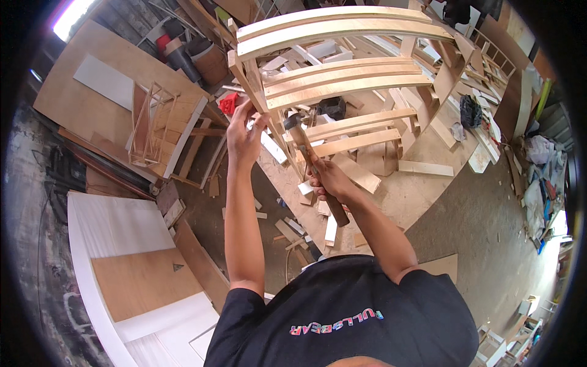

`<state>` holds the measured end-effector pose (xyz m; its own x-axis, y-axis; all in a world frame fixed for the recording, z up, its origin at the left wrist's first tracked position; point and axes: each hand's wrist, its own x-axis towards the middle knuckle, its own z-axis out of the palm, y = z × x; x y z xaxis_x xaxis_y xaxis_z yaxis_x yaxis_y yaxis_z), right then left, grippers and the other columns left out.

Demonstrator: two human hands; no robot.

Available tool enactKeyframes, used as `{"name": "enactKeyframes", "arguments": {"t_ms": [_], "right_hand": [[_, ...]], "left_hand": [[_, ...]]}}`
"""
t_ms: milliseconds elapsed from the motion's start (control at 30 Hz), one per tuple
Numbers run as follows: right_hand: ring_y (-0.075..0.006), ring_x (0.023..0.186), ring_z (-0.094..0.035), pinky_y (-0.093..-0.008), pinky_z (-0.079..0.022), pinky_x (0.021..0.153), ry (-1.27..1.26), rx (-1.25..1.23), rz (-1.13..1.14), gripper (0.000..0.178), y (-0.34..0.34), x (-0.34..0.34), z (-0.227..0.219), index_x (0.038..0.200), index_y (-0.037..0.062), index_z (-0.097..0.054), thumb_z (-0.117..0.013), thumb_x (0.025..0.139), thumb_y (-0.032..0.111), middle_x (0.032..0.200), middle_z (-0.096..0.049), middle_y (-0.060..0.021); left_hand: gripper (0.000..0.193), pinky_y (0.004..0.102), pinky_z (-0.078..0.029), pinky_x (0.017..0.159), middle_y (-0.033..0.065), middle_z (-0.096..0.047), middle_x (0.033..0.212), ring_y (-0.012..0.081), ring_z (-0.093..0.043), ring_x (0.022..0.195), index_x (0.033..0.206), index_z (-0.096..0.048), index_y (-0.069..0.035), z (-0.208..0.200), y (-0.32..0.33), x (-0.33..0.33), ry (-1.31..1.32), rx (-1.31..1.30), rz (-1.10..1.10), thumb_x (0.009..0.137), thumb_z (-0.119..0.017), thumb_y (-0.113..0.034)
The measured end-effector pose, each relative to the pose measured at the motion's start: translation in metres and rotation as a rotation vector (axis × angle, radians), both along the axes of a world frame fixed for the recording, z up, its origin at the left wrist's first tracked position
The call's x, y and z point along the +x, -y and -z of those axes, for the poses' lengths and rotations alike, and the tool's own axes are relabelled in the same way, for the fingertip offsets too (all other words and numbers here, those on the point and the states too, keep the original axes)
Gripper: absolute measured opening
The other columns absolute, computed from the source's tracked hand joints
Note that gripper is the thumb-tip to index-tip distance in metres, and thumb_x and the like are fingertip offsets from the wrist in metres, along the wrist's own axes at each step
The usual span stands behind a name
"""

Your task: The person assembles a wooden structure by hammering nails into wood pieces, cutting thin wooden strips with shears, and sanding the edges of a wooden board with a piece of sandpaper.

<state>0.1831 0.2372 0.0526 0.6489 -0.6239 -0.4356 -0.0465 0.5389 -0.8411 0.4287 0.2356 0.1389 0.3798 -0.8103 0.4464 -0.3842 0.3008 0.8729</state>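
The step looks like nailing the frame, which stands at 12 o'clock. The left hand pinches its post at 11 o'clock, fingers together. The right hand is clamped on the hammer. The next blow probably needs a steady post and good aim.

— What did the wooden frame stand on?
— A big plywood sheet laid over the concrete floor.
— Anything else lying there?
— Offcuts of pale wood were scattered across the sheet, and white panels lay flat on the floor at the left.
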Motion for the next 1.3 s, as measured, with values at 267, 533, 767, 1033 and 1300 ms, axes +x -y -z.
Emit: {"name": "enactKeyframes", "arguments": {"t_ms": [267,533,767,1033,1300], "right_hand": [[-0.0076,0.049,-0.044,-0.0274,-0.041,0.042,0.026,0.031,0.024,0.063,0.007,-0.002,-0.011,0.101,0.0066,-0.051,-0.049,0.104,0.070,0.067,-0.046,0.0027],[-0.0079,0.049,-0.047,-0.0280,-0.044,0.042,0.059,0.006,0.071,0.061,-0.003,0.010,-0.017,0.100,0.0050,-0.053,-0.051,0.105,0.066,0.066,-0.047,0.0017],[-0.0119,0.050,-0.049,-0.0313,-0.044,0.045,0.058,0.001,0.006,0.073,0.008,0.014,-0.018,0.097,0.0047,-0.053,-0.054,0.097,0.077,0.072,-0.051,-0.0016],[-0.0114,0.050,-0.051,-0.0325,-0.049,0.046,0.056,-0.026,0.017,0.060,0.004,0.014,-0.026,0.099,0.0033,-0.055,-0.049,0.107,0.063,0.068,-0.049,-0.0003],[-0.0121,0.050,-0.056,-0.0301,-0.048,0.044,0.114,-0.028,0.205,0.055,-0.072,-0.075,0.087,0.105,0.0023,-0.058,-0.044,0.111,0.056,0.070,-0.055,-0.0032]], "left_hand": [[0.053,0.0347,-0.050,0.105,0.0141,-0.064,0.132,0.0220,-0.064,0.122,0.140,-0.061,0.004,0.003,-0.007,-0.005,-0.018,0.022,0.010,0.098,-0.077,-0.024],[0.052,0.0341,-0.049,0.106,0.0144,-0.065,0.131,0.0215,-0.064,0.122,0.140,-0.062,0.004,0.004,-0.007,-0.004,-0.028,0.000,0.029,0.098,-0.077,-0.024],[0.053,0.0343,-0.049,0.105,0.0150,-0.067,0.129,0.0235,-0.065,0.121,0.138,-0.062,0.004,0.002,-0.003,-0.003,-0.045,0.000,0.019,0.098,-0.077,-0.026],[0.049,0.0334,-0.049,0.104,0.0145,-0.069,0.127,0.0215,-0.066,0.118,0.137,-0.062,0.005,0.001,-0.005,0.000,-0.017,0.010,-0.005,0.097,-0.076,-0.020],[0.049,0.0354,-0.053,0.103,0.0148,-0.060,0.140,0.0210,-0.063,0.123,0.140,-0.059,0.005,0.008,-0.008,-0.037,-0.003,-0.098,-0.118,0.102,-0.072,-0.022]]}}
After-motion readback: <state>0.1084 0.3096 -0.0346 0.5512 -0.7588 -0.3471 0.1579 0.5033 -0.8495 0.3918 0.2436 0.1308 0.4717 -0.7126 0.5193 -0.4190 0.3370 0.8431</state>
